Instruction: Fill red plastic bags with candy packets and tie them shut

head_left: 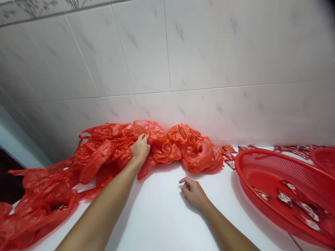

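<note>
Where the white counter meets the tiled wall, a long, bunched mass of red plastic bags lies along the foot of the wall and extends toward the near left. To the right of the mass, small red printed packets are scattered along the wall, partly behind a red perforated oval basket standing at the right of the counter. Several more packets lie inside that basket. A second red basket sits just beyond it at the far right; its contents cannot be made out. The left hand is on the mass, its fingers curled and pinching a gathered fold of plastic. The right hand rests on the counter just near of the bags, not touching them, its fingers loosely curled and holding nothing.
</note>
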The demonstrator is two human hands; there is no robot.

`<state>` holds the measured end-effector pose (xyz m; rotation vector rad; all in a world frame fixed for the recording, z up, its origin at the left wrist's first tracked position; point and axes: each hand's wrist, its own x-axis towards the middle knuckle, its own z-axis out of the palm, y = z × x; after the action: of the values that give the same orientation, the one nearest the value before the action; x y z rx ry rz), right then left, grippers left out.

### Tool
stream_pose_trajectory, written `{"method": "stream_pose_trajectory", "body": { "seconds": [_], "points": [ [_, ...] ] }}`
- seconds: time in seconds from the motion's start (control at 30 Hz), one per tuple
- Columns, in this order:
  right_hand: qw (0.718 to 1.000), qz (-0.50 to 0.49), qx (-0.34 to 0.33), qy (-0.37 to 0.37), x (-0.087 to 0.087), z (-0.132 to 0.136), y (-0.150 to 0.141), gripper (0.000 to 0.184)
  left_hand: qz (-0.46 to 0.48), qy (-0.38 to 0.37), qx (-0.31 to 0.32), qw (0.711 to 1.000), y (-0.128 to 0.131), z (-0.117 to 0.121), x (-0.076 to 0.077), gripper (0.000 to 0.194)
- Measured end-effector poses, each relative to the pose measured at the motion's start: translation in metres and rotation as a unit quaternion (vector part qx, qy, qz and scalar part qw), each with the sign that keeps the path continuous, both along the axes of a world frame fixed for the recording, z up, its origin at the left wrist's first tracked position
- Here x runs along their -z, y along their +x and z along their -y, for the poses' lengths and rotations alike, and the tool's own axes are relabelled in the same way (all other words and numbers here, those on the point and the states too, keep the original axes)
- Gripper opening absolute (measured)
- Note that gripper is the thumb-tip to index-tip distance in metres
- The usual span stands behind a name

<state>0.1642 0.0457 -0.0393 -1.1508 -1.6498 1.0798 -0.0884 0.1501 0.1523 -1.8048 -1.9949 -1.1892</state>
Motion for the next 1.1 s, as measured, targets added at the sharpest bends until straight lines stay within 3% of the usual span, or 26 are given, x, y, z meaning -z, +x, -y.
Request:
{"method": "stream_pose_trajectory", "body": {
  "seconds": [0.1, 0.2, 0.27, 0.33, 0.37, 0.47, 0.53, 0.6, 0.67, 0.73, 0.8, 0.9, 1.0, 1.1],
  "points": [
    [0.998, -0.049, -0.019, -0.017, 0.003, -0.004, 0.004, 0.03, 0.023, 0.038, -0.022, 0.999, -0.003, -0.005, -0.049, 0.02],
    [0.996, -0.075, -0.026, -0.03, 0.003, -0.008, 0.005, 0.03, 0.047, 0.098, -0.028, 0.994, -0.002, 0.016, -0.082, 0.042],
    [0.995, -0.085, -0.028, -0.039, 0.002, -0.009, 0.004, 0.032, 0.136, 0.122, 0.028, 0.983, 0.003, 0.041, -0.084, 0.051],
    [0.991, -0.116, -0.025, -0.061, 0.0, -0.008, 0.005, 0.041, 0.322, 0.117, 0.141, 0.929, 0.011, 0.069, -0.066, 0.051],
    [0.986, -0.146, -0.025, -0.071, -0.001, -0.007, 0.007, 0.049, 0.366, 0.083, 0.175, 0.91, 0.016, 0.083, -0.05, 0.05],
    [0.964, -0.249, -0.052, -0.081, -0.004, -0.002, 0.017, 0.076, 0.403, -0.048, 0.205, 0.891, 0.037, 0.123, 0.019, 0.048],
    [0.953, -0.262, -0.119, -0.095, -0.006, 0.004, 0.024, 0.072, 0.412, -0.133, 0.216, 0.875, 0.05, 0.144, 0.067, 0.051],
    [0.948, -0.252, -0.15, -0.121, -0.008, 0.011, 0.027, 0.056, 0.407, -0.204, 0.22, 0.863, 0.057, 0.161, 0.105, 0.056],
    [0.949, -0.256, -0.124, -0.139, -0.01, 0.017, 0.025, 0.05, 0.392, -0.249, 0.217, 0.859, 0.055, 0.173, 0.129, 0.054],
    [0.951, -0.265, -0.062, -0.148, -0.01, 0.02, 0.02, 0.05, 0.369, -0.258, 0.199, 0.87, 0.042, 0.177, 0.137, 0.047],
    [0.951, -0.268, 0.011, -0.151, -0.009, 0.018, 0.016, 0.054, 0.337, -0.229, 0.156, 0.9, 0.018, 0.173, 0.133, 0.039],
    [0.942, -0.294, 0.109, -0.121, -0.007, 0.01, 0.015, 0.058, 0.28, -0.124, 0.055, 0.95, -0.03, 0.152, 0.109, 0.034],
    [0.924, -0.35, 0.103, -0.111, -0.006, 0.004, 0.017, 0.054, 0.218, 0.008, -0.064, 0.974, -0.079, 0.124, 0.078, 0.056],
    [0.907, -0.392, 0.075, -0.131, -0.004, 0.002, 0.016, 0.054, 0.184, 0.085, -0.154, 0.967, -0.108, 0.102, 0.056, 0.082]
  ]
}}
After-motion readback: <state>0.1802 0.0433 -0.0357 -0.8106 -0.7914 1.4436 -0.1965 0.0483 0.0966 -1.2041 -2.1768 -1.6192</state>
